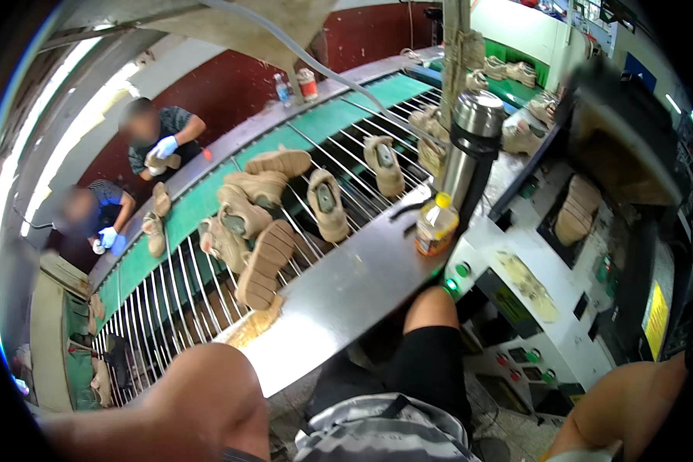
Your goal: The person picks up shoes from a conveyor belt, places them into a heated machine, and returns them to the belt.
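Observation:
Neither of my hands shows. My bent left arm (200, 385) crosses the lower left, its hand beyond the picture's edge. At the lower right my right arm (624, 404) reaches toward the dark rim, and its hand is out of sight too. Ahead of me, several beige shoes lie on a rack of metal rods. A shoe with its sole outward (266, 266) leans at the near edge, beside a heap of shoes (258, 189). Two upright shoes, one nearer (327, 204) and one farther (383, 165), stand to the right. Another shoe (577, 209) sits inside the machine at my right.
A steel ledge (339, 285) edges the rack. On it stand a yellow-capped bottle (436, 223) and a steel thermos (473, 146). The white machine (508, 308) has lit green buttons. Across a green belt (200, 202), two gloved people (181, 123) work at the far left.

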Motion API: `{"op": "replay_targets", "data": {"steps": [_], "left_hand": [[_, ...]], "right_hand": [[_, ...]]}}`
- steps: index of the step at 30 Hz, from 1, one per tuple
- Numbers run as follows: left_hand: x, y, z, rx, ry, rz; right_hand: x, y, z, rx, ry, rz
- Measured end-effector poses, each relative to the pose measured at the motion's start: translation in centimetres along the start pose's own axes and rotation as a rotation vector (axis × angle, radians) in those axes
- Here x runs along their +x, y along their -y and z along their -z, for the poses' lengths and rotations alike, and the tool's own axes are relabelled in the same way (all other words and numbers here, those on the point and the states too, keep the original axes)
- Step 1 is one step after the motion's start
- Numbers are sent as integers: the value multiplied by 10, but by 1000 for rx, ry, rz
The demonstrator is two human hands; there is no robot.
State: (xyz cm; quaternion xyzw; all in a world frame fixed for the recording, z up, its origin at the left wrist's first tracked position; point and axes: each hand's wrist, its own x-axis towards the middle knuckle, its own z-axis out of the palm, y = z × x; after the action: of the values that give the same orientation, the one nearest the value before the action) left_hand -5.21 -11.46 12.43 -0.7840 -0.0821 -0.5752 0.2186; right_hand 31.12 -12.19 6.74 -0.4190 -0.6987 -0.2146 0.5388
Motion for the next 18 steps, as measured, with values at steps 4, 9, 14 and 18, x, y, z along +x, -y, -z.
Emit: {"op": "replay_targets", "data": {"steps": [4, 9, 14, 18], "left_hand": [[-5, 11, -8, 4, -32, 17], [-24, 49, -42, 13, -65, 120], [-172, 113, -111, 202, 301, 1033], [-388, 134, -51, 818, 1097, 1199]], "right_hand": [[10, -2, -8, 15, -13, 34], [36, 6, -9, -12, -89, 125], [55, -27, -72, 12, -5, 119], [19, -164, -144, -217, 313, -279]]}}
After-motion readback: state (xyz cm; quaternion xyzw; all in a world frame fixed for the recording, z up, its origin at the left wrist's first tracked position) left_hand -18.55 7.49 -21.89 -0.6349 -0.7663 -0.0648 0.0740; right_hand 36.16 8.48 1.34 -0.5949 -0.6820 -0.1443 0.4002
